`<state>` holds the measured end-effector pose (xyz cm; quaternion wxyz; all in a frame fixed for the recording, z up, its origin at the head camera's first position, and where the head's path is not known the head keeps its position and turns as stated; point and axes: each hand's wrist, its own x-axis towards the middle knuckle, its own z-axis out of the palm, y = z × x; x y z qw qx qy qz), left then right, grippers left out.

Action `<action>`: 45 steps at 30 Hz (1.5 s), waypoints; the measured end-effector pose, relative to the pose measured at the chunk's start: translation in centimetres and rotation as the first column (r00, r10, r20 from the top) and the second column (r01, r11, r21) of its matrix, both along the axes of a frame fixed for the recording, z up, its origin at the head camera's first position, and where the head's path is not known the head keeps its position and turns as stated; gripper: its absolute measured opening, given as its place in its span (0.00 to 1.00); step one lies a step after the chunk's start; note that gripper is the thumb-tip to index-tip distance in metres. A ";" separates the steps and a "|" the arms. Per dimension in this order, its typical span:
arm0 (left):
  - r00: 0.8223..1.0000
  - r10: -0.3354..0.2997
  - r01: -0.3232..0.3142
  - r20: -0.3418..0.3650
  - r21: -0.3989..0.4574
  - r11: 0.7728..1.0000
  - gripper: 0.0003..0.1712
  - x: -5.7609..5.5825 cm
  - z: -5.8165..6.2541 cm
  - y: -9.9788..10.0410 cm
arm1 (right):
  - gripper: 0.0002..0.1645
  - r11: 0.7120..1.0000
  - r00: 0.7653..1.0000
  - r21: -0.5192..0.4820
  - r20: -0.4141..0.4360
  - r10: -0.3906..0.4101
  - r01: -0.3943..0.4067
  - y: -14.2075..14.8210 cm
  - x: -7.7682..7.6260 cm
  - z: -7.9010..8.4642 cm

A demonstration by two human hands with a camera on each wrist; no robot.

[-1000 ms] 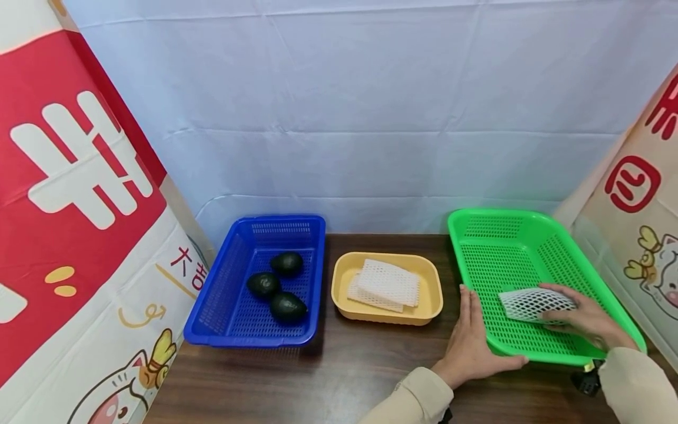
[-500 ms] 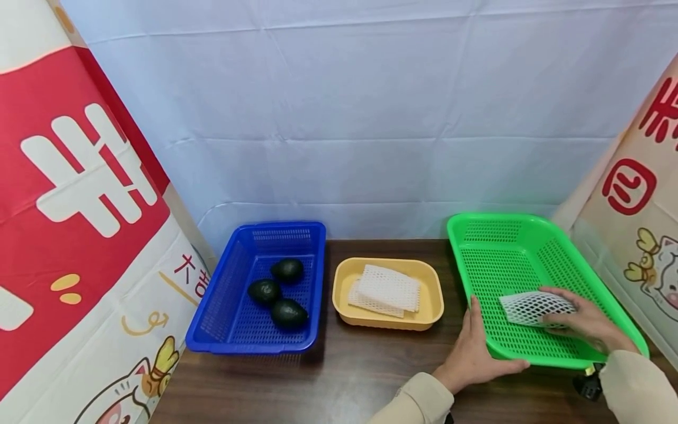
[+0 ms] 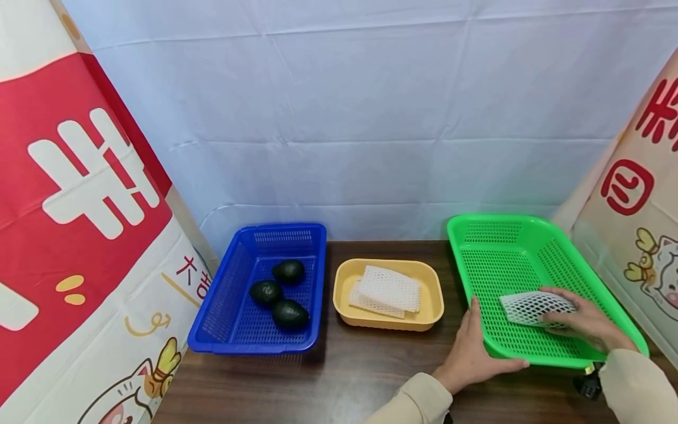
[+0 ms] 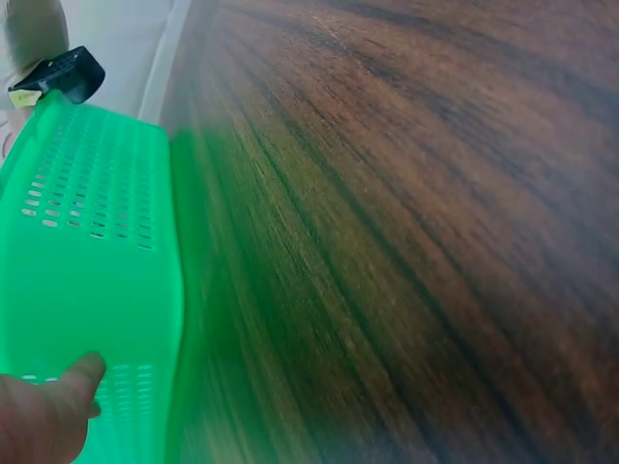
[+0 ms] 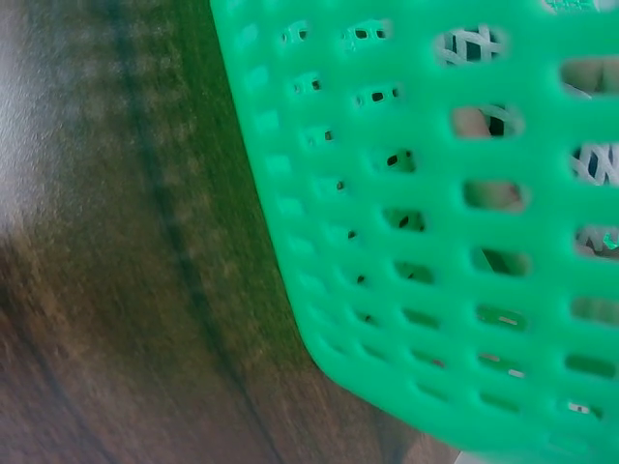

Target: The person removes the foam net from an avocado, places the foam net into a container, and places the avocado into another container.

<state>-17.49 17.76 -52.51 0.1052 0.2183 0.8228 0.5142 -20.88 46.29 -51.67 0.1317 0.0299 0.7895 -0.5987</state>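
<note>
In the head view, my right hand (image 3: 582, 321) reaches into the green basket (image 3: 500, 247). It grips one end of a white foam net sleeve (image 3: 521, 307) lying on the basket floor, with something dark showing through the mesh. My left hand (image 3: 473, 353) rests at the basket's front left corner, fingers straight along the side and thumb stretched along the front. In the left wrist view, a thumb (image 4: 85, 372) touches the green outer wall (image 4: 92, 280). Bits of white mesh (image 5: 471, 44) show through the slots of the basket wall (image 5: 445, 358) in the right wrist view.
At the left stands a blue basket (image 3: 212, 321) holding three dark green avocados (image 3: 290, 314). Between the baskets, a yellow tray (image 3: 346, 265) holds flat white foam nets (image 3: 389, 287). Everything stands on a dark wooden table (image 3: 349, 377), with a pale cloth (image 3: 371, 118) behind.
The head view has tilted slightly, so the scene sits a little lower. My hands, the baskets and the foam net sleeve hold nearly the same places.
</note>
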 end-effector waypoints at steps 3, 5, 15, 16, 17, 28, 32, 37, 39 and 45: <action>1.000 0.003 -0.003 0.003 -0.004 1.000 0.68 -0.1 -0.1 -0.1 | 0.32 1.000 1.000 0.001 -0.002 -0.001 0.001 0.0 -0.1 0.0; 1.000 0.005 -0.005 0.001 -0.009 1.000 0.68 -0.1 -0.1 -0.1 | 0.31 1.000 1.000 -0.010 0.008 -0.004 0.004 0.0 -0.1 0.0; 1.000 -0.003 0.002 -0.031 -0.040 0.999 0.70 -0.2 0.2 0.0 | 0.31 1.000 1.000 -0.019 0.012 -0.016 0.016 0.0 -0.3 0.0; 0.999 -0.005 0.004 -0.037 -0.040 0.999 0.70 -0.2 0.2 0.0 | 0.30 0.999 1.000 -0.024 0.022 -0.023 0.023 0.0 -0.3 0.0; 0.999 -0.006 0.004 -0.041 -0.040 0.999 0.71 -0.2 0.3 0.0 | 0.30 0.999 1.000 -0.026 0.022 -0.018 0.019 0.0 -0.3 0.0; 0.999 -0.017 0.018 0.035 -0.034 0.999 0.68 -0.3 1.6 -0.3 | 0.32 0.998 1.000 -0.054 0.002 -0.019 0.019 0.1 -0.2 0.2; 0.998 -0.015 0.017 0.056 -0.035 0.999 0.66 -0.3 2.2 -0.5 | 0.34 0.998 0.999 -0.064 -0.029 -0.030 0.028 0.0 -0.2 0.3; 0.997 -0.001 0.004 0.081 -0.036 0.999 0.64 -0.3 3.0 -0.9 | 0.35 0.997 0.995 -0.051 -0.072 -0.069 0.065 0.1 -0.1 0.5; 0.997 0.005 -0.002 0.081 -0.035 0.999 0.63 -0.3 3.3 -1.1 | 0.35 0.997 0.993 -0.038 -0.093 -0.073 0.070 0.1 0.0 0.6; 0.998 0.034 -0.033 0.045 -0.023 0.999 0.62 -0.6 3.7 -1.6 | 0.36 0.994 0.987 -0.065 -0.129 -0.091 0.083 -0.3 0.0 0.8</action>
